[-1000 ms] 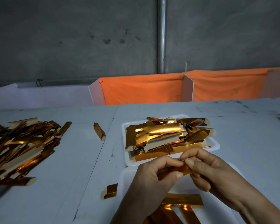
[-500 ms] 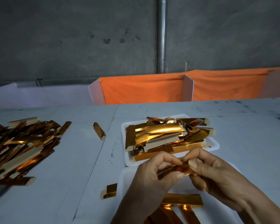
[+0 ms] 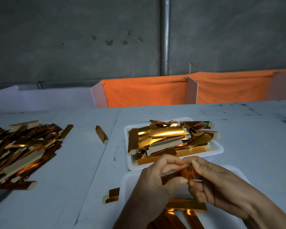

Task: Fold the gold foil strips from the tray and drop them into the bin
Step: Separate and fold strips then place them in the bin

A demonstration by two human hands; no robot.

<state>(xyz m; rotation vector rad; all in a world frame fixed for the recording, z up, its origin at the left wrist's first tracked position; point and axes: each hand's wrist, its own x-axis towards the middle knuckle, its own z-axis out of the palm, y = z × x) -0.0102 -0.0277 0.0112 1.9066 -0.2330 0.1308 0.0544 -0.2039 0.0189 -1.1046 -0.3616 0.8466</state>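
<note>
Pinching one gold foil strip (image 3: 180, 173) between both hands, you are holding it just above the near white tray (image 3: 130, 177), close to the near edge of the table (image 3: 254, 138). Your left hand (image 3: 157, 180) is closing its grip on the strip's left part, thumb underneath and fingers curled over the top. Your right hand (image 3: 216, 184) is pinching the strip's right end, fingertips pressed together on the foil. Your hands are touching at the fingertips over the strip. Just beyond them, the far white tray (image 3: 219, 150) is sitting heaped with gold foil strips (image 3: 168, 138). More strips (image 3: 186, 206) are lying in the near tray under your wrists. Over on the far left, a big loose pile of gold pieces (image 3: 21, 149) is spreading across the table. Between that pile and the trays, one folded piece (image 3: 101, 134) is lying alone, and another short piece (image 3: 111, 195) is sitting just left of the near tray.
</note>
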